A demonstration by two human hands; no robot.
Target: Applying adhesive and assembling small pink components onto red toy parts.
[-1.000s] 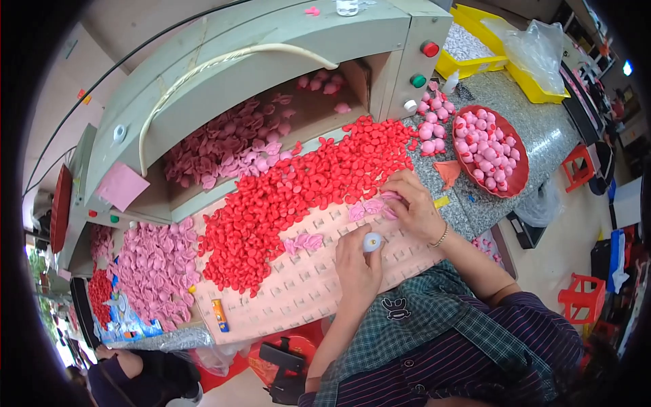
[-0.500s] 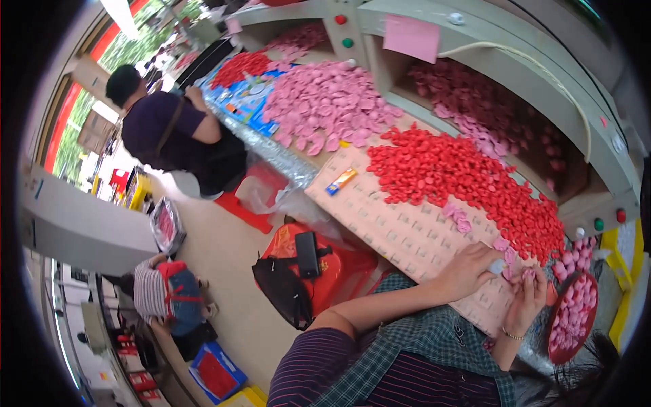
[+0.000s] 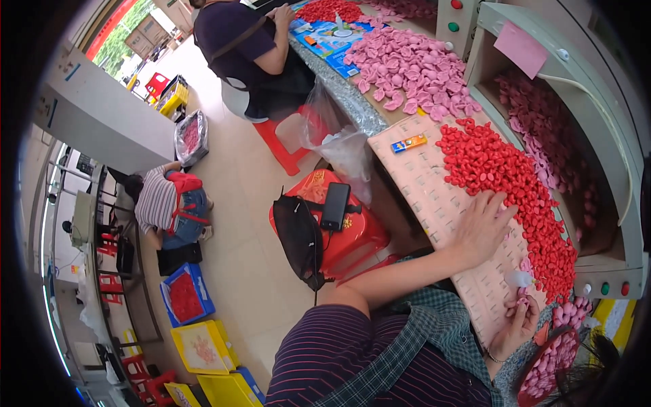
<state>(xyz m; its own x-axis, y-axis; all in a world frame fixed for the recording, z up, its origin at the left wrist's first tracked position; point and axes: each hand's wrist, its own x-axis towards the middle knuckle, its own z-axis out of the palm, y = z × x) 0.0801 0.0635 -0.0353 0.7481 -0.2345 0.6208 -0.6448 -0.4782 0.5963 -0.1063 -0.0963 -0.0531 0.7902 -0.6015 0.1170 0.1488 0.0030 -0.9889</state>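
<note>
My left hand (image 3: 480,227) reaches over the patterned board, its bent fingers closed around a small pink piece (image 3: 503,209) at the edge of the red pile. Nearer my body, my right hand (image 3: 517,327) pinches another small pink piece (image 3: 523,301) between thumb and fingers. Just beyond those fingertips is a small translucent white bottle (image 3: 519,279) with a narrow tip; whether it touches the right hand I cannot tell. A few loose pink pieces (image 3: 527,264) lie beside the bottle. Small glossy red pieces (image 3: 505,166) are heaped along the board's far side.
Pink cup-shaped pieces (image 3: 413,68) spread beyond the board (image 3: 420,183), near an orange-and-blue packet (image 3: 409,143). A grey machine housing (image 3: 597,74) borders the right. Red stool (image 3: 366,237) with black bag (image 3: 298,237) stands left. Two people work nearby. A round tray (image 3: 525,386) sits lower right.
My view has turned, shifting the scene. My left hand has left the bottle's side and stretched farther along the board to a pink piece. My right hand remains near the board's close end.
</note>
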